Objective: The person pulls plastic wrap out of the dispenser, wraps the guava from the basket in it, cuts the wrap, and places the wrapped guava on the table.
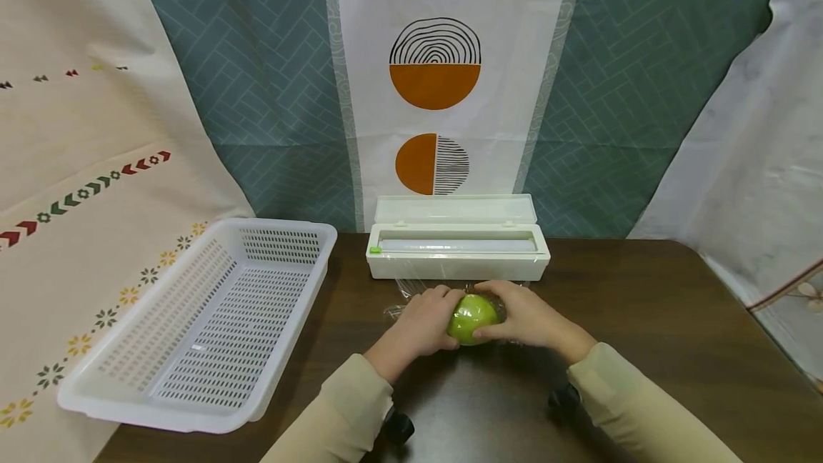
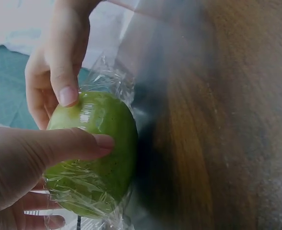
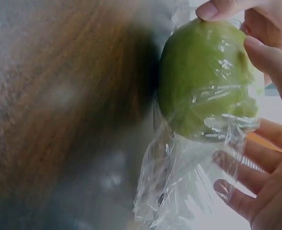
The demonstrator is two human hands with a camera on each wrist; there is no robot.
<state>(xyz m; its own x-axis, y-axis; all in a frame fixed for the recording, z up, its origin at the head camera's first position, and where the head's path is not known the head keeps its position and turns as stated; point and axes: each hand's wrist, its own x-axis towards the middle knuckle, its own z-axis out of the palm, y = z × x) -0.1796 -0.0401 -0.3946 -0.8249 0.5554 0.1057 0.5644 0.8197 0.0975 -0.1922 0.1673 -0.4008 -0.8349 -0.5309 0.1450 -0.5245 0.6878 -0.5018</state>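
A green apple (image 1: 472, 319), partly covered in clear cling film, sits on the table between both hands. My left hand (image 1: 426, 320) holds it from the left, and in the left wrist view the thumb (image 2: 90, 143) lies across its film-covered side. From the other side my right hand (image 1: 526, 314) grips it with thumb and fingers. Loose, crinkled cling film (image 3: 189, 177) hangs off the apple below the right hand's fingers in the right wrist view. Behind the hands stands a white cling film dispenser (image 1: 458, 267), its lid raised and a roll inside.
A white perforated plastic basket (image 1: 292, 331) stands on the left of the dark wooden table (image 1: 643, 320). Patterned cloths (image 1: 276, 77) hang behind the table and along its sides.
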